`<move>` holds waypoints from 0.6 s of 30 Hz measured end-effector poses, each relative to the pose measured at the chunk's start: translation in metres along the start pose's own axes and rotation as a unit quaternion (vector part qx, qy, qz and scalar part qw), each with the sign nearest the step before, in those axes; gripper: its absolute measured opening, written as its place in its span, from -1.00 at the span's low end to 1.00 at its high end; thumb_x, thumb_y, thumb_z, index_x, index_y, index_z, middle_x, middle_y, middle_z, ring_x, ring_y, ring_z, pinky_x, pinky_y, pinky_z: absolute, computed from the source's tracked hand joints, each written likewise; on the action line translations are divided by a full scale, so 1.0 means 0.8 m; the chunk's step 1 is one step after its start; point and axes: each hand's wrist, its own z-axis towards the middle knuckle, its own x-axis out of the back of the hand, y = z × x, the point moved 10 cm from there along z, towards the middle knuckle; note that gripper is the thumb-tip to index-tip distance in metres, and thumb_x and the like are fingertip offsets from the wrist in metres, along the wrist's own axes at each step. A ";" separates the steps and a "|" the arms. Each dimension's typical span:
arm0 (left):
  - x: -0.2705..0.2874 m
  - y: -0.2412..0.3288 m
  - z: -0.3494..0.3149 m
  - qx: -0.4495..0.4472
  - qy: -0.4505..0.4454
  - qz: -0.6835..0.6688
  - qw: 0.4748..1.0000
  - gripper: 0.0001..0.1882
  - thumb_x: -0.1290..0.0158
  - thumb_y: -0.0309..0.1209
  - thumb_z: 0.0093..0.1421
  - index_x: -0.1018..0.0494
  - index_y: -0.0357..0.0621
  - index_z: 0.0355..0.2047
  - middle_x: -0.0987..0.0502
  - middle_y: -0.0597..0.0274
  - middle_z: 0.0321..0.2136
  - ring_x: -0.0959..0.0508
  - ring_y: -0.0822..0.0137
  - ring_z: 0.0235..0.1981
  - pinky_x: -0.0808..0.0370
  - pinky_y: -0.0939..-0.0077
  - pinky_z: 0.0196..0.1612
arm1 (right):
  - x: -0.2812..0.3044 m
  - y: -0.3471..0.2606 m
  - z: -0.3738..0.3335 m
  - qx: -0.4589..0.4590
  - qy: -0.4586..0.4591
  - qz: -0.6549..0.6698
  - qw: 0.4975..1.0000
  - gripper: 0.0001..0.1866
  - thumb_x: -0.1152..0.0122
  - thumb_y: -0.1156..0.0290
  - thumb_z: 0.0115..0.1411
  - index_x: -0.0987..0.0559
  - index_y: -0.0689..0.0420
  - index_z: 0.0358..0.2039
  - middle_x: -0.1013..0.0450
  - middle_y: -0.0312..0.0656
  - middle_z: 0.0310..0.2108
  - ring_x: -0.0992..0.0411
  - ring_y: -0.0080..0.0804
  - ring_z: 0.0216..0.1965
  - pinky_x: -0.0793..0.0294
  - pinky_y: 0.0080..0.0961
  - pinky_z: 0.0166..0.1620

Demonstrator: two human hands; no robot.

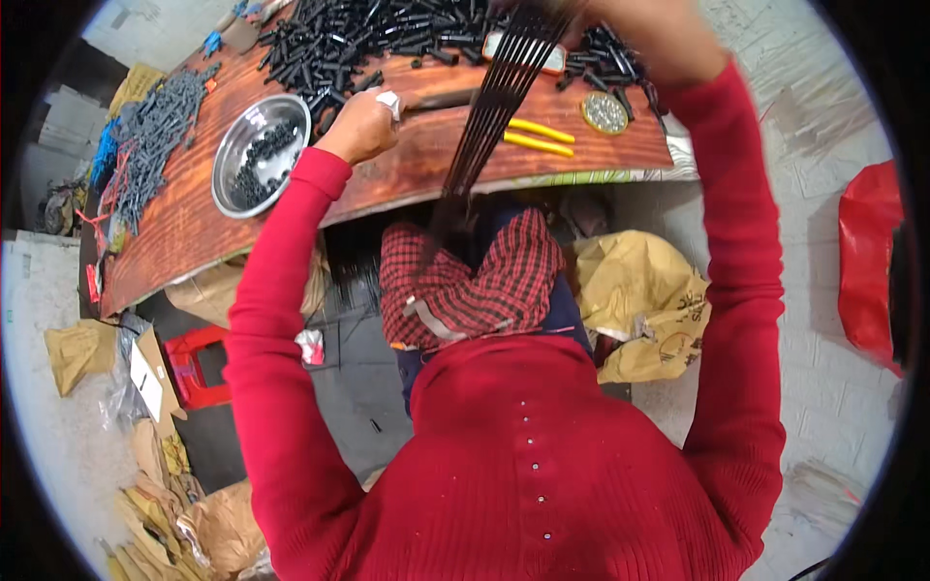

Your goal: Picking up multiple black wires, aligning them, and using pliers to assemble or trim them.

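Note:
My left hand is closed round the end of a dark stick-like bar over the table, with white wrapping on one finger. At the top right my right hand is raised and smeared by motion; its fingers are partly hidden. A bundle of long thin black strips slants from the right hand down past the table edge toward my lap, its lower end blurred. Yellow-handled pliers lie under and to the right of the strips. A metal bowl with small black parts stands left of my left hand.
Black tubular parts are heaped at the table's back, grey ones at its left. A round tin of small metal pieces and a white-rimmed tray stand right. Below are a red stool and brown paper bags.

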 end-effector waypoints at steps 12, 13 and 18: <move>-0.040 0.273 -0.177 -0.043 -0.492 -0.629 0.601 -0.60 -0.03 -0.66 0.13 -0.41 -0.39 0.02 -0.58 0.11 -0.15 -0.53 0.35 -0.15 -0.51 0.40 -0.08 | 0.025 0.178 -0.069 -0.235 0.092 0.115 0.961 -0.73 -0.27 0.18 0.25 -0.62 0.13 -0.23 -0.56 -0.35 -0.36 -0.47 -0.63 -0.43 -0.39 -0.66 -0.41; -0.037 0.281 -0.182 -0.060 -0.525 -0.655 0.540 -0.55 -0.04 -0.66 0.15 -0.37 -0.40 0.09 -0.57 0.10 -0.10 -0.53 0.36 -0.10 -0.51 0.41 -0.05 | 0.027 0.196 -0.073 -0.236 0.087 0.131 0.959 -0.73 -0.28 0.18 0.25 -0.63 0.13 -0.23 -0.55 -0.34 -0.37 -0.46 -0.62 -0.46 -0.40 -0.64 -0.42; -0.029 0.289 -0.187 -0.091 -0.574 -0.694 0.424 -0.36 -0.13 -0.58 0.22 -0.14 -0.37 0.26 -0.52 0.02 0.00 -0.53 0.38 -0.03 -0.54 0.44 -0.06 | 0.056 0.224 -0.089 -0.236 0.096 0.088 0.963 -0.63 -0.19 0.12 0.30 -0.61 0.16 -0.08 -0.59 -0.35 -0.22 -0.50 -0.75 -0.29 -0.41 -0.83 -0.41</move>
